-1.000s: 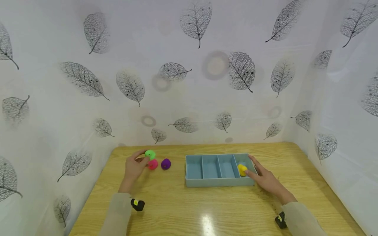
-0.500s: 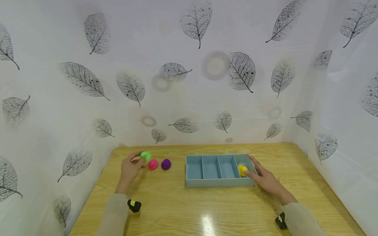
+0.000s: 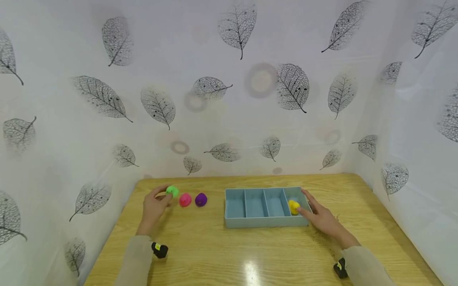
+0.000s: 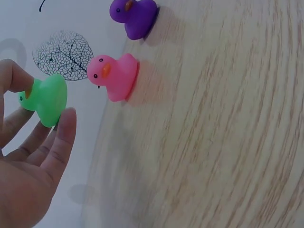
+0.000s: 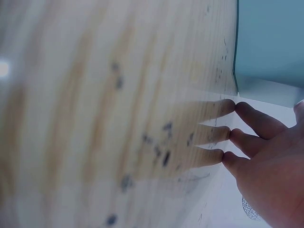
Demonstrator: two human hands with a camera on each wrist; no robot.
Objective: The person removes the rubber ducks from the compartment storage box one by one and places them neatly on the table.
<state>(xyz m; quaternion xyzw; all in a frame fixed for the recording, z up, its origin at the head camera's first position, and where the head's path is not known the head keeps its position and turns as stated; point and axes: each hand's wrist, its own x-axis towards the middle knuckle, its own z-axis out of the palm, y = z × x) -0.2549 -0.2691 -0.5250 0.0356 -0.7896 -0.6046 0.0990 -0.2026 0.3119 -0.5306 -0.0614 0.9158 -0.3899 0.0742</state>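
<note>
My left hand (image 3: pixel 153 204) pinches a green rubber duck (image 4: pixel 51 99) between thumb and fingers, above the table's far left. In the left wrist view, a gap shows between the duck's base and the wood. A pink rubber duck (image 3: pixel 185 200) and a purple rubber duck (image 3: pixel 201 200) stand to its right. At the right end of a blue-grey divided tray (image 3: pixel 264 222), my right hand (image 3: pixel 323 219) holds the end wall, thumb over it and fingers outside. Its thumb tip is at a yellow rubber duck (image 3: pixel 294 207) in the rightmost compartment. Several fingertips (image 5: pixel 229 156) touch the table.
The wooden table (image 3: pixel 214 256) ends at a pale curtain with leaf prints (image 3: pixel 239 31), which also hangs at both sides. Dividers split the tray into several compartments. Dark specks (image 5: pixel 156 149) mark the table near my right hand.
The green duck has moved left and slightly toward me in my left hand, away from its place above and behind the pink duck. My right hand and the tray stay still.
</note>
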